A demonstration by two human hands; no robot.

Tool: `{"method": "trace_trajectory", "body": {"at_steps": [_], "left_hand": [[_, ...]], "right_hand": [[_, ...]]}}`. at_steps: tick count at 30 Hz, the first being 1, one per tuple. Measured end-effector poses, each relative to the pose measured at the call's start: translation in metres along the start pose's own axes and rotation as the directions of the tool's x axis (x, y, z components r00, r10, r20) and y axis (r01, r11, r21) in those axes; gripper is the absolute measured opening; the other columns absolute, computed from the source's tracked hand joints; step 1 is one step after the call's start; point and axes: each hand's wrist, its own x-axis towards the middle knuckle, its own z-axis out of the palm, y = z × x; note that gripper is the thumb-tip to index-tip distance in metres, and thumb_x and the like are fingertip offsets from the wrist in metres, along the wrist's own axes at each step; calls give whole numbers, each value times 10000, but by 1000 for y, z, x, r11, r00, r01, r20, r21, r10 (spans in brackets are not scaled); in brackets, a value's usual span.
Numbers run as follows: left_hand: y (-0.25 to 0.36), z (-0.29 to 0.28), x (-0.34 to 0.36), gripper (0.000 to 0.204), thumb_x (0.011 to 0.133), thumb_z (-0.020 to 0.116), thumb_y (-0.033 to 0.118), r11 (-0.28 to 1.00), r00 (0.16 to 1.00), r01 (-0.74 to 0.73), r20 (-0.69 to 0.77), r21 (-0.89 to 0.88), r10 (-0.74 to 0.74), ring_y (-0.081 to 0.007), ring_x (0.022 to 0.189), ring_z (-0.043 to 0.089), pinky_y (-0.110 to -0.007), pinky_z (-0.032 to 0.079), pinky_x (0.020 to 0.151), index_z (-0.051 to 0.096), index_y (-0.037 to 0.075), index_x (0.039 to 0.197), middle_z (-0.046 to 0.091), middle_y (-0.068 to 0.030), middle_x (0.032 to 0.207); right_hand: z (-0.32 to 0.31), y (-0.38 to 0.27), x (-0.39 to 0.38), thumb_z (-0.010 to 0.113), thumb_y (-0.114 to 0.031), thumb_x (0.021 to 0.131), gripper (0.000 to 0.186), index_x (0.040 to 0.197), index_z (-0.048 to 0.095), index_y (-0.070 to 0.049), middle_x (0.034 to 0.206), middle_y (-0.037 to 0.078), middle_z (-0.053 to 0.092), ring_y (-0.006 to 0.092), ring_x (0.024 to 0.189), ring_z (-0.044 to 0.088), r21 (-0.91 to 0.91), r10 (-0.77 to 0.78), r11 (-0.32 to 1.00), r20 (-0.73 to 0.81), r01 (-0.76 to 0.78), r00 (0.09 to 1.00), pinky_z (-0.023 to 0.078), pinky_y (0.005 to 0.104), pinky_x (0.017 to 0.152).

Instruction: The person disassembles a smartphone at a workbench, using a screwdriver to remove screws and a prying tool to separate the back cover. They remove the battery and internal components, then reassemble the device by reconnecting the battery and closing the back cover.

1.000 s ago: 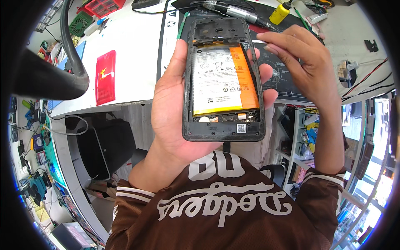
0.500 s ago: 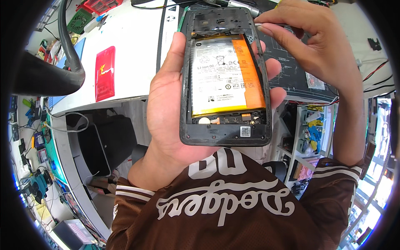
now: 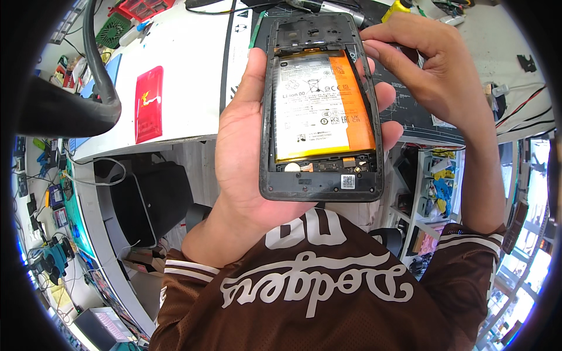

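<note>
My left hand [image 3: 237,161] is closed round an opened smartphone [image 3: 316,187], palm beneath it, thumb along its left edge and fingertips showing past its right edge. The phone's back cover is off. Inside lies a silver-white battery [image 3: 319,111] with an orange strip on its right side and yellow edging below. A black plate covers the upper end, and a small board with connectors shows under the battery. At the phone's upper right edge, my right hand [image 3: 430,67] has thumb and forefinger pinched together. What sits between those fingertips is hidden.
A red glossy panel [image 3: 149,105] lies on the white bench [image 3: 181,76], left of the phone. A dark mat [image 3: 404,120] spreads under my hands. A thick black bent arm [image 3: 105,93] juts in at left. Shelves [image 3: 433,199] stand at right, a black chair [image 3: 134,199] below the bench.
The phone and my left hand have shifted slightly right. My right hand has dropped a little and stays pinched at the phone's edge. A yellow bottle now shows behind it.
</note>
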Motion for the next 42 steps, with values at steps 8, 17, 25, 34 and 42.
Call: {"method": "trace_trajectory", "body": {"at_steps": [8, 17, 25, 34, 42], "left_hand": [[13, -21, -1, 793, 1130, 390, 601, 991, 996, -29, 82, 127, 19, -396, 1401, 560, -610, 440, 1204, 369, -4, 1641, 498, -207, 1603], [15, -59, 32, 747, 1125, 392, 647, 860, 931, -331, -12, 388, 364, -335, 1244, 661, -498, 535, 1107, 542, 17, 1497, 672, -195, 1374], [13, -63, 43, 726, 1124, 364, 669, 832, 911, -338, -70, 439, 407, -295, 1180, 688, -473, 591, 1011, 603, 53, 1425, 679, -182, 1366], [29, -74, -16, 851, 1080, 347, 761, 860, 915, -343, -73, 378, 397, -315, 1147, 703, -505, 618, 941, 526, 45, 1504, 656, -217, 1396], [30, -63, -75, 831, 1102, 297, 736, 830, 892, -370, -89, 419, 442, -320, 1143, 701, -530, 626, 946, 493, 54, 1534, 642, -223, 1422]], "right_hand": [[-23, 17, -19, 763, -298, 1020, 273, 1057, 784, -28, 879, 20, 720, 105, 840, 645, 148, 251, 956, 37, -254, 967, 482, 301, 705], [84, -26, -42, 768, -249, 1046, 299, 1094, 736, 44, 847, -16, 712, -1, 729, 546, 787, 527, 442, 161, -431, 834, 434, 198, 640], [89, -20, -45, 686, -238, 1092, 260, 1051, 766, 6, 823, -35, 638, 32, 720, 489, 782, 665, 468, -6, -411, 747, 396, 213, 694], [61, 6, -13, 684, -373, 1084, 372, 1058, 810, -24, 705, -74, 551, 25, 655, 451, 589, 713, 603, -94, -539, 695, 318, 224, 604], [152, -6, 98, 613, -374, 1034, 440, 854, 744, 6, 787, 262, 708, 476, 791, 690, 45, 273, 962, -75, -270, 959, 550, 546, 763]]}}
